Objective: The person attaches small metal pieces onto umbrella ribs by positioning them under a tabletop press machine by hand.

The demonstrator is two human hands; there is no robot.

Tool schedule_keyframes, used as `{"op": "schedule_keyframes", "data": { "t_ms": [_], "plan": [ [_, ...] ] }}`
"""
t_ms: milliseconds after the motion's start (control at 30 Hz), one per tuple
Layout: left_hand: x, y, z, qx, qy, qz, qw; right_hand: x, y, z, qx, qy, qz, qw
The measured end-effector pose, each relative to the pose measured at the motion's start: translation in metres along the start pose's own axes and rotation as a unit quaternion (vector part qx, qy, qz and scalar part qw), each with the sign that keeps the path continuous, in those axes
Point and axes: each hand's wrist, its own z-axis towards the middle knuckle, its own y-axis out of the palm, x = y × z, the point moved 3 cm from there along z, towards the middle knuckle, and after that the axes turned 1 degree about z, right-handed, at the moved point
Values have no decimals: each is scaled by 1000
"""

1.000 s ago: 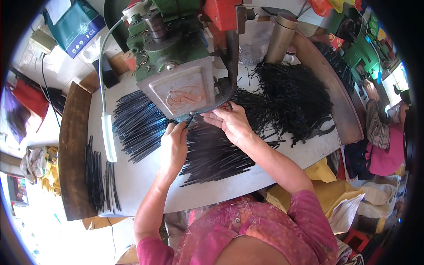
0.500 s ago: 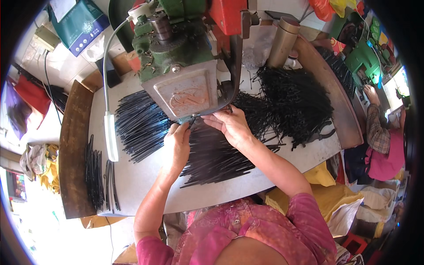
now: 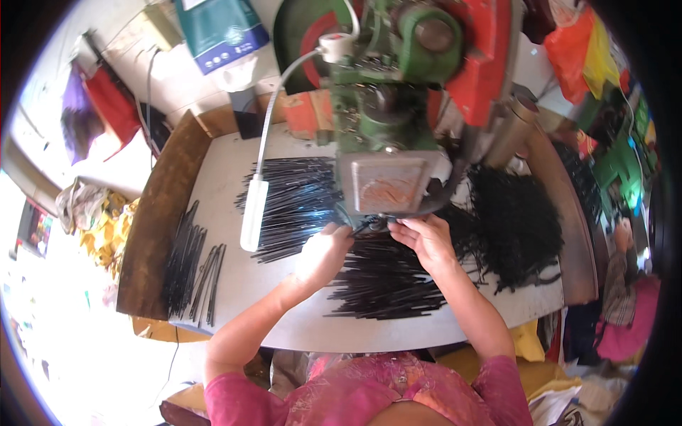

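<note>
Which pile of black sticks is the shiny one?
The pile beyond the left hand, right of the white lamp: it gleams bluish-white, while the other piles look dull.

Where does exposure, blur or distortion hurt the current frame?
In the head view, the lower-left background is blown out to white; the left hand looks overlit, and black strips beside the lamp catch glare; the machine looks soft, perhaps motion-blurred; fisheye bows the table edge.

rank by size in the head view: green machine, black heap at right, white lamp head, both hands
Green machine
Black heap at right
Left hand and right hand, too alike to rank
White lamp head
</note>
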Motion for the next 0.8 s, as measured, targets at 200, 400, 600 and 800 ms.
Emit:
{"op": "schedule_keyframes", "data": {
  "t_ms": [200,400,600,800],
  "plan": [
    [-19,-5,-27,-207,-304,-399,840,-9,1,-11,-33,106,-214,971],
    [19,16,-38,-250,-280,-536,756,8,32,-24,-130,163,-246,946],
    [22,12,-29,-229,-236,-478,815,1,31,-24,-131,160,-164,965],
    [24,17,-27,-63,-64,-187,978,1,20,-25,-127,141,-122,974]
  ]
}}
